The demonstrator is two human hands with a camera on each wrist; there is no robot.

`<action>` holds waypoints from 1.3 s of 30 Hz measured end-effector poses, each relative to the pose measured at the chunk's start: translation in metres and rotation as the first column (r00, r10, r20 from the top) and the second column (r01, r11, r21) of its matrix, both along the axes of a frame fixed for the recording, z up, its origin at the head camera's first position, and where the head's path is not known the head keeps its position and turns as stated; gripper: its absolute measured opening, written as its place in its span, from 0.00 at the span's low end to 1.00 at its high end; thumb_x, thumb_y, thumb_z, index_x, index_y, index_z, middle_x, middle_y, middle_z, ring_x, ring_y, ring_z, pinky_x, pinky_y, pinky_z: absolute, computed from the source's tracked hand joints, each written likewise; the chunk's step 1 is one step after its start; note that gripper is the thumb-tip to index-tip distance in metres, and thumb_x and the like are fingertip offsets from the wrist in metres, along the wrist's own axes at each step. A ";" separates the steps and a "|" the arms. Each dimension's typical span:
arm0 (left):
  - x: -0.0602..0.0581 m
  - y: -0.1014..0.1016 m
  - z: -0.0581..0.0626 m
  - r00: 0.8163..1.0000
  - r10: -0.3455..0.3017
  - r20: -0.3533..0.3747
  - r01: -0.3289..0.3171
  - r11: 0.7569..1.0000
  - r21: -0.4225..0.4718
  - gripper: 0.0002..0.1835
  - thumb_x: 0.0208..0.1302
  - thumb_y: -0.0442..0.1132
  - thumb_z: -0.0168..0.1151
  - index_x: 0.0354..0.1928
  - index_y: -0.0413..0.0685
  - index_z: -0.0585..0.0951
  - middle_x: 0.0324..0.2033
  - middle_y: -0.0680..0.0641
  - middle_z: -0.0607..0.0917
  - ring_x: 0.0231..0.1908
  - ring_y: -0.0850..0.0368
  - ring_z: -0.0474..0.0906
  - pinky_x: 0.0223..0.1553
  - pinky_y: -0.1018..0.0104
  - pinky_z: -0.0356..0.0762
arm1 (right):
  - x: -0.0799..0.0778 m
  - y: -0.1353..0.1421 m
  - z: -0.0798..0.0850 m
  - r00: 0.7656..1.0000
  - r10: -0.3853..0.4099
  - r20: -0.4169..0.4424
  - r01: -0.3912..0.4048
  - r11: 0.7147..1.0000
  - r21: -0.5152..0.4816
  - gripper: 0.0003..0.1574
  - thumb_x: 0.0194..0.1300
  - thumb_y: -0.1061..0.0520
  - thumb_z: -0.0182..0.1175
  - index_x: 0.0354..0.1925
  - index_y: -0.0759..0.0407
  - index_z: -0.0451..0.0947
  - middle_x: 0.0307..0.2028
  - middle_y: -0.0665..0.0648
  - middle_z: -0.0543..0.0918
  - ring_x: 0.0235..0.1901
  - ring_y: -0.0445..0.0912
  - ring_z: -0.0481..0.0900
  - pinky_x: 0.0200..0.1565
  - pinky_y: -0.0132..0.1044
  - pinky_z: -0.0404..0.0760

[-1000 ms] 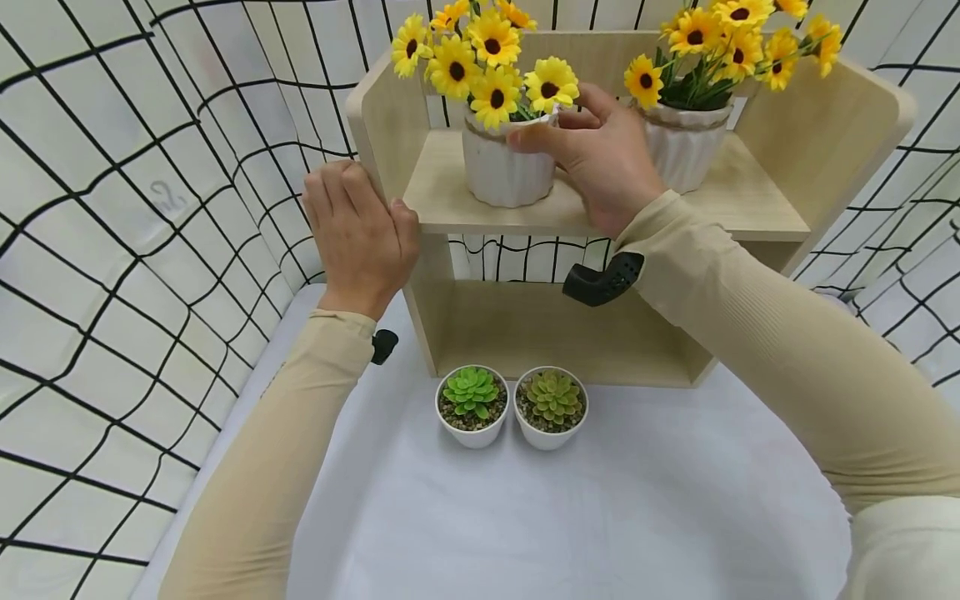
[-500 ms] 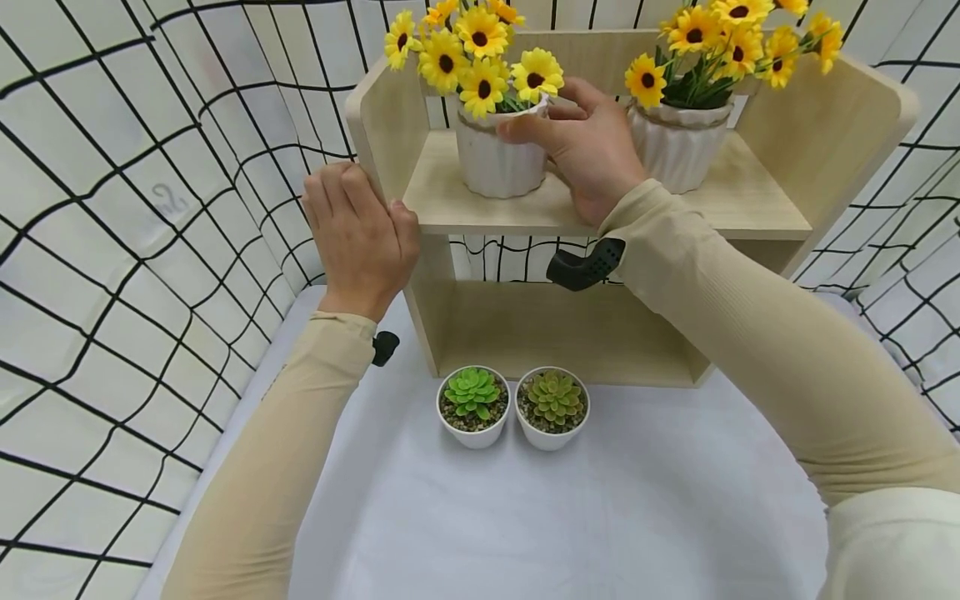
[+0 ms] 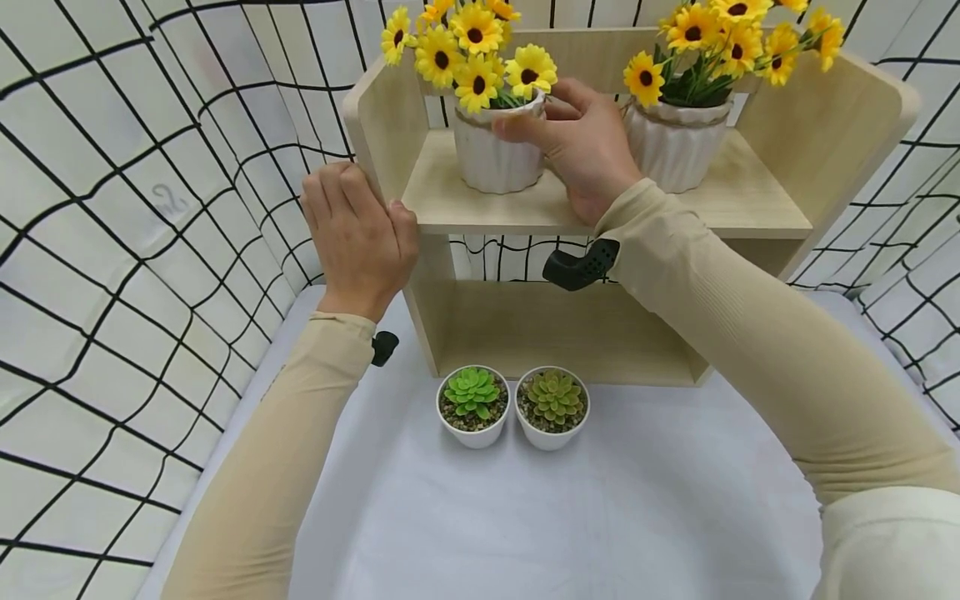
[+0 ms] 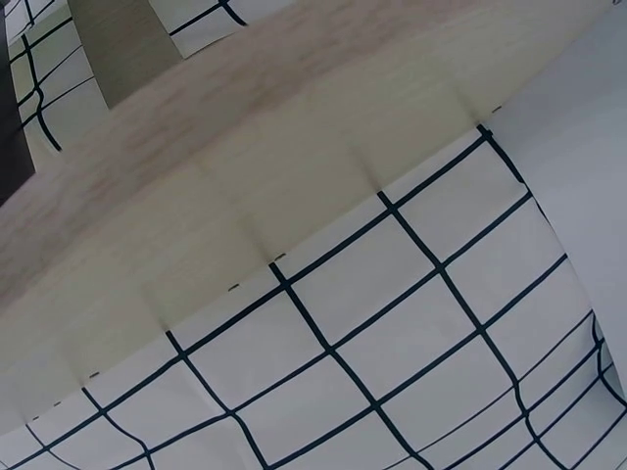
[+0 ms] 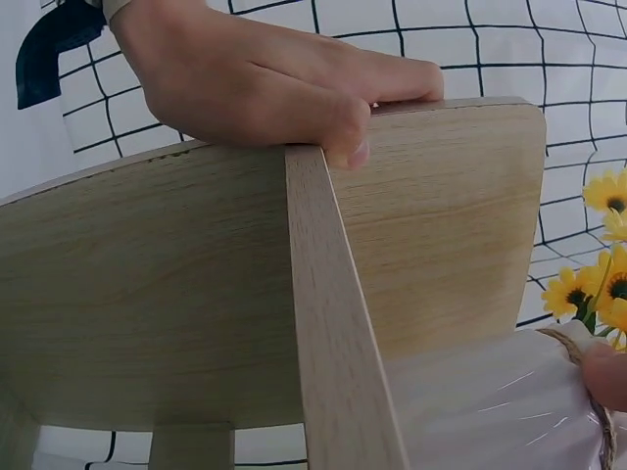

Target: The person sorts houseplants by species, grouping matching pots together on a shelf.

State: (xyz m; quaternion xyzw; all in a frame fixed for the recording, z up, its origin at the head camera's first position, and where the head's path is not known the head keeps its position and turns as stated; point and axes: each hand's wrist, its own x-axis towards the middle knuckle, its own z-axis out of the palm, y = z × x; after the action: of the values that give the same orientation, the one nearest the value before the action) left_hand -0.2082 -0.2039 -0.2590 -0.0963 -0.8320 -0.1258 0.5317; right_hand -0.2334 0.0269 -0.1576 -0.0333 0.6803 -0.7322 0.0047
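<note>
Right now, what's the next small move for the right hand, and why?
Probably let the right hand release the left flower pot: it looks upright and seems to rest on the shelf's upper board, with a gap to the right flower pot, while the left hand grips the shelf's side.

Left hand (image 5: 255, 90) gripping wooden shelf (image 5: 147, 284), right hand (image 5: 605, 377) partly seen touching white pot (image 5: 490, 406), yellow flowers (image 5: 614, 284), black wall grid (image 5: 479, 66).

On the white cloth surface (image 3: 562, 525) we see two round white succulent pots (image 3: 472, 438) near and a pale wooden two-tier shelf (image 3: 562, 325) far, bearing two fluted white sunflower pots (image 3: 495, 162).
</note>
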 end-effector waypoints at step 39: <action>-0.001 0.002 -0.001 1.000 -0.008 0.005 0.008 0.999 0.035 0.22 0.66 0.45 0.38 0.52 0.34 0.66 0.46 0.32 0.70 0.49 0.36 0.61 0.56 0.44 0.58 | 0.109 0.056 -0.089 0.805 0.173 -0.567 0.014 0.951 0.309 0.44 0.50 0.68 0.78 0.65 0.62 0.74 0.60 0.57 0.82 0.60 0.45 0.81 0.65 0.37 0.78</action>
State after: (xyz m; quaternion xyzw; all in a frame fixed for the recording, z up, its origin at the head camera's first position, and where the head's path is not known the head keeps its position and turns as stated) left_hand -0.2092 -0.2016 -0.2598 -0.0899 -0.8305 -0.1427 0.5308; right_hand -0.1246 0.0825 -0.2468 -0.2857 0.7487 -0.5736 -0.1697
